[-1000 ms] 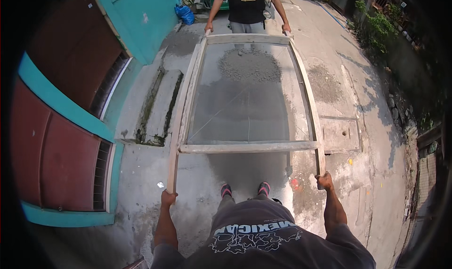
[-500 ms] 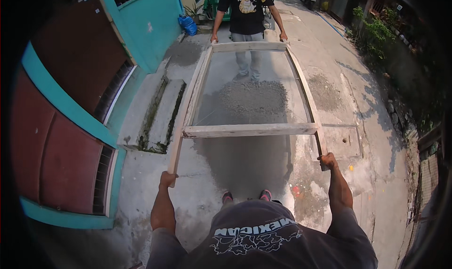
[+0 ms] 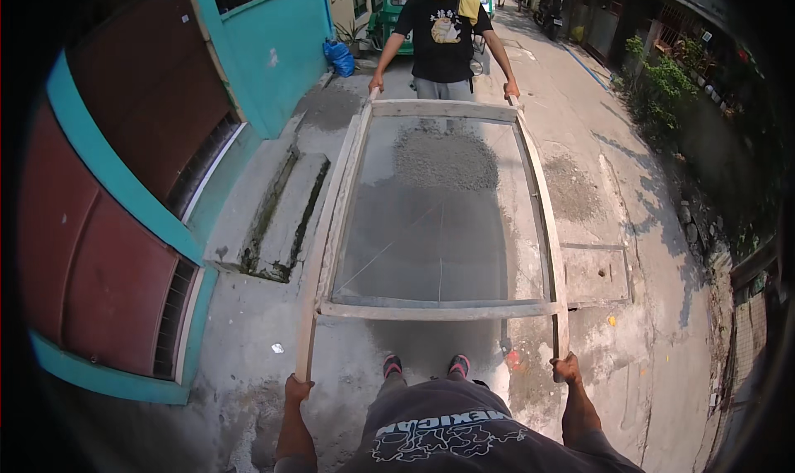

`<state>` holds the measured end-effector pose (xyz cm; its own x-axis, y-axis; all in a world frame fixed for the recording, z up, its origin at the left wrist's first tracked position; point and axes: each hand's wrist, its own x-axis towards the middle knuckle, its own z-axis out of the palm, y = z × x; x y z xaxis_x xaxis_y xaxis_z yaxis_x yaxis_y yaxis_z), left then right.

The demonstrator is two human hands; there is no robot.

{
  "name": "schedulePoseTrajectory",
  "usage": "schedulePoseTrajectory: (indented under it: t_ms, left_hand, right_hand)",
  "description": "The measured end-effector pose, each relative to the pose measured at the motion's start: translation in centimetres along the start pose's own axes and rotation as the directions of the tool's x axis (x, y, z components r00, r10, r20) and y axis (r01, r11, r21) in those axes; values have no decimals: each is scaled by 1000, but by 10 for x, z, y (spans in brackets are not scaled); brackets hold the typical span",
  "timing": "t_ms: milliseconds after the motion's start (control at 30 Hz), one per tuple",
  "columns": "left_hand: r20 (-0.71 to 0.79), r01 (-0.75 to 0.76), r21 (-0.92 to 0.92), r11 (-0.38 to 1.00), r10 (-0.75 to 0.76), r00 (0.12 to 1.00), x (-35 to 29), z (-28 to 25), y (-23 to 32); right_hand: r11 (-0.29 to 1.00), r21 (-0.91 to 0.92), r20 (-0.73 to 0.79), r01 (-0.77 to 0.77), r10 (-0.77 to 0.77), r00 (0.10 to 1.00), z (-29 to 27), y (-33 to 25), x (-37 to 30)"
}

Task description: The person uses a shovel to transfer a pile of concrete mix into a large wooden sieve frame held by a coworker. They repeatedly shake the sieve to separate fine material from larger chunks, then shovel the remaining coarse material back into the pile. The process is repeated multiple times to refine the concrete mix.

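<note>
Sieve frame (image 3: 440,225), wooden, mesh-bottomed, sand heaped at far end: your left hand (image 3: 298,388) and right hand (image 3: 567,367) each wrapped around a near handle; co-worker's hands (image 3: 377,84) hold the far end. Blue bag (image 3: 339,57) far left by teal wall (image 3: 273,47).

One sieve frame (image 3: 439,225) (wooden); two people.

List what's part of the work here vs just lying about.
In use: wooden-framed mesh sieve; sand heap on its mesh; left hand and right hand gripping the handles; co-worker holding the far end.

Lying about: blue bag; green vehicle; roadside plants.
</note>
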<state>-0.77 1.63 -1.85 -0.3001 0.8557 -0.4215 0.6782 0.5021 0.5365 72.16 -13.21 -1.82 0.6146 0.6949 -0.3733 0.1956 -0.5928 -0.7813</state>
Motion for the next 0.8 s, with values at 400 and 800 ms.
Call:
schedulePoseTrajectory:
  t_ms: [400, 800]
  left_hand:
    - [97, -71, 32, 997, 68, 993, 56, 12, 84]
    - [-4, -127, 81, 989, 128, 992, 101, -89, 185]
  right_hand:
    - [990, -139, -26, 18, -22, 999, -23, -2, 77]
    - [974, -219, 23, -64, 71, 997, -11, -215, 68]
